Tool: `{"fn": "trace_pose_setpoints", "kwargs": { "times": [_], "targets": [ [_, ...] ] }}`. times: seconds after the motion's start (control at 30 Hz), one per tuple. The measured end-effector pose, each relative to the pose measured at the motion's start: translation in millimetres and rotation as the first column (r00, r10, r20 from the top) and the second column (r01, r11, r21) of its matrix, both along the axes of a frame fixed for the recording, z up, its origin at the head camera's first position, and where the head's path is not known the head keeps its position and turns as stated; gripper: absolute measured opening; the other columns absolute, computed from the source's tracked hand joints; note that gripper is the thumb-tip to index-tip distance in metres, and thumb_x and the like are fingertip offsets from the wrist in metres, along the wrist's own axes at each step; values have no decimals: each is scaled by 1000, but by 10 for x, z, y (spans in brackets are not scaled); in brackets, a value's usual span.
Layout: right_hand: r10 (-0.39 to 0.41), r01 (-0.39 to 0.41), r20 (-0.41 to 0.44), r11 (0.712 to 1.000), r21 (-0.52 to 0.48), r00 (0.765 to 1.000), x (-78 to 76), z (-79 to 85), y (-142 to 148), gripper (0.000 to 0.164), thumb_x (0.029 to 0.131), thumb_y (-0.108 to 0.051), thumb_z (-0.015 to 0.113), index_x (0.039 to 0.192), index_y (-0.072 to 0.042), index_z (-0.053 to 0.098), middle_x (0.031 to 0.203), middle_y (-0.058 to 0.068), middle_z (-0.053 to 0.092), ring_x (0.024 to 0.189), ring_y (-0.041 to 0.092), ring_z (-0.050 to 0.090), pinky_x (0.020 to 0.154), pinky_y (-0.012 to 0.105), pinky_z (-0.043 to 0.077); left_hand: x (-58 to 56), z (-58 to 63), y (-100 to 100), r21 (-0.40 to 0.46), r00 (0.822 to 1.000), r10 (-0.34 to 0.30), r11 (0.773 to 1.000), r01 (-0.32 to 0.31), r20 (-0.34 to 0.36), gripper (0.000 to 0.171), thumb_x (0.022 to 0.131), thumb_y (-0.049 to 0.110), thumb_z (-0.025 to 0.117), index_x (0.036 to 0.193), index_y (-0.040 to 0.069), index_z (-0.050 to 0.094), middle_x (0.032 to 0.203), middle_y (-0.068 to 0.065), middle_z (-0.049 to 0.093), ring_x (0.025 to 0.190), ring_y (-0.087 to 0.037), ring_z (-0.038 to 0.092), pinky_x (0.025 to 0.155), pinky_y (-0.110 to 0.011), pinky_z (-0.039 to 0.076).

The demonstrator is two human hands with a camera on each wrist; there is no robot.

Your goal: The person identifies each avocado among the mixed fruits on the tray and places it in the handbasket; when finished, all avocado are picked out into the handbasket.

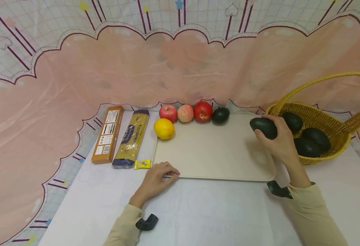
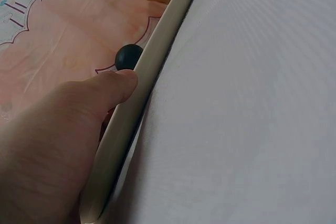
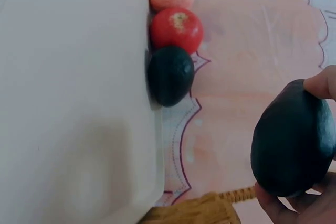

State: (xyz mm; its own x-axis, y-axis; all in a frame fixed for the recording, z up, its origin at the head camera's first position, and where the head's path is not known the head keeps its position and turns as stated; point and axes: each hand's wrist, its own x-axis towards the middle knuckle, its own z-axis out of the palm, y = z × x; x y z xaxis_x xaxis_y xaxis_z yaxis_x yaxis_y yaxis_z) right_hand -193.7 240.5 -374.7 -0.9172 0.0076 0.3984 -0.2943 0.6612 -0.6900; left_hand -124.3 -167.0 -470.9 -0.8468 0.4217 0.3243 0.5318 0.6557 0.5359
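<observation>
My right hand (image 1: 279,141) holds a dark green avocado (image 1: 263,127) above the tray's right side, thumb and fingers on either side of it; the right wrist view shows the same avocado (image 3: 289,140) close up. Several more avocados (image 1: 316,138) lie in a yellow wicker basket (image 1: 336,150) just right of that hand. A cream tray (image 1: 210,150) lies before me. At its front left corner my left hand (image 1: 156,177) rests on the rim, fingers loosely bent. In the left wrist view, its thumb touches the tray rim (image 2: 137,90), while the other fingers are hidden.
Along the tray's back edge stand an apple (image 1: 168,113), a peach (image 1: 185,113), a red round fruit (image 1: 202,111) and another avocado (image 1: 220,115). A lemon (image 1: 163,128) sits at the back left. Further left lie a yellow packet (image 1: 142,164), a spaghetti bag (image 1: 132,138) and an orange-brown box (image 1: 107,135).
</observation>
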Motion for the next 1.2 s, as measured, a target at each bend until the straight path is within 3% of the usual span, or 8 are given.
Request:
{"fn": "trace_pose_setpoints", "kwargs": {
  "times": [0.23,0.4,0.53,0.67,0.9,1.03,1.13,1.2],
  "targets": [
    [11,-11,41,1000,-6,999,74,17,143,55,84,-25,70,133,-11,49,133,17,47,115,33,44,91,53,33,1,-11,-4,-1,1000,-5,1000,5,0,9,86,29,68,96,30,68,88,18,62,81,2,56,72,-23,43],
    [-26,26,34,1000,7,999,98,21,272,53,85,-24,69,134,-16,50,133,13,49,116,31,45,92,36,32,-3,-10,-4,-5,1000,-6,1000,6,8,9,87,30,68,96,31,68,88,20,61,82,2,55,73,-22,44],
    [-41,39,74,999,26,996,104,11,370,56,85,-27,69,136,-21,48,135,14,48,112,31,47,82,22,30,-16,-10,-10,-14,1000,3,1000,-3,15,10,86,29,68,95,33,68,88,22,60,82,5,54,73,-22,44],
    [-64,58,132,997,48,989,104,14,465,58,86,-31,67,139,-22,44,137,20,47,112,35,47,78,25,31,-17,-19,-19,-13,1000,13,1000,-13,26,11,86,29,69,95,35,68,88,23,59,82,6,54,73,-21,44],
    [-133,118,173,989,91,976,100,-14,599,62,87,-40,63,141,-18,40,132,20,50,97,24,47,69,20,32,-20,-20,-18,-23,999,15,1000,-14,39,10,86,29,69,95,34,68,88,23,59,83,6,54,74,-22,44],
    [-146,135,209,989,67,967,56,-9,694,63,88,-42,61,143,-22,38,139,23,44,112,37,47,82,36,39,-11,-15,-13,-17,999,19,1000,-19,36,11,86,28,69,95,34,67,88,23,59,82,6,54,74,-22,44],
    [-147,140,235,989,45,961,12,9,777,64,89,-42,60,145,-22,35,143,24,39,124,45,39,93,56,34,-5,-13,-10,-13,999,23,1000,-22,41,12,85,28,70,95,34,67,88,23,59,82,6,54,74,-22,44],
    [-155,147,243,988,53,958,-17,17,832,65,89,-42,59,145,-19,34,143,24,38,125,44,38,95,60,31,-6,-14,-11,-12,999,24,1000,-24,43,11,86,29,69,95,35,67,88,23,59,82,6,54,74,-22,44]
  ]
}}
